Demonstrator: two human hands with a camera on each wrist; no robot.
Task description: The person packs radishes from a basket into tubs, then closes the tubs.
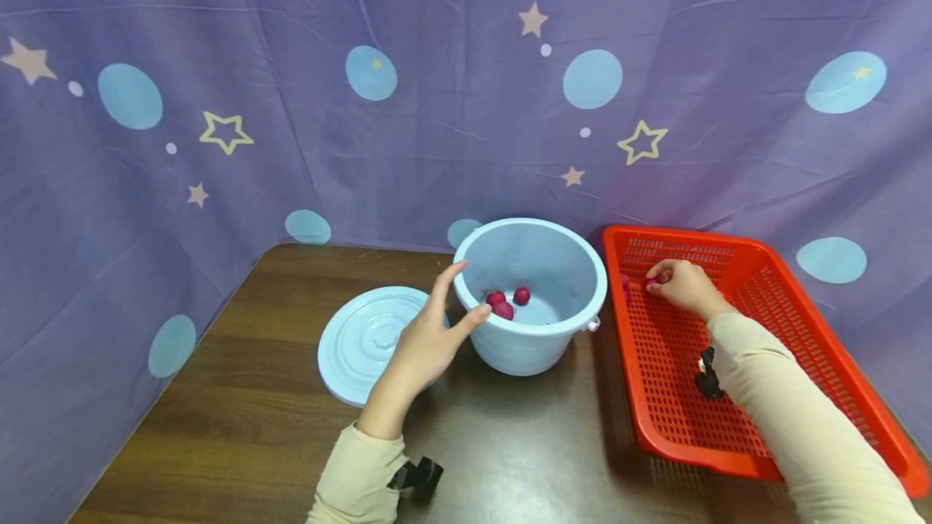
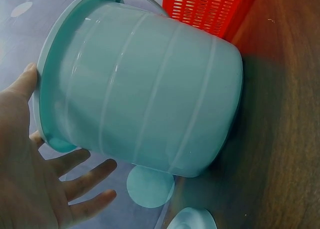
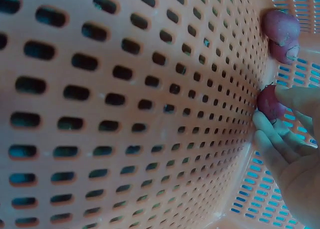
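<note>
My right hand (image 1: pixel 684 288) reaches into the red plastic basket (image 1: pixel 632 378) and pinches a small red radish (image 3: pixel 270 103) between thumb and fingers, close over the perforated bottom. Two more radishes (image 3: pixel 281 28) lie together beside it, at the basket's left side in the head view. My left hand (image 1: pixel 425 344) is at the left rim of the light blue bucket (image 1: pixel 518 352), fingers spread and fairly straight, with the thumb (image 2: pixel 26 80) right at the rim. Inside the bucket, several radishes (image 1: pixel 521 296) rest on the bottom.
A round light blue lid (image 1: pixel 357 338) lies on the brown wooden table (image 1: pixel 240 427), left of the bucket and partly behind my left hand. The basket stands close to the bucket's right side. Behind the table hangs a purple curtain (image 1: pixel 451 128) with stars and dots.
</note>
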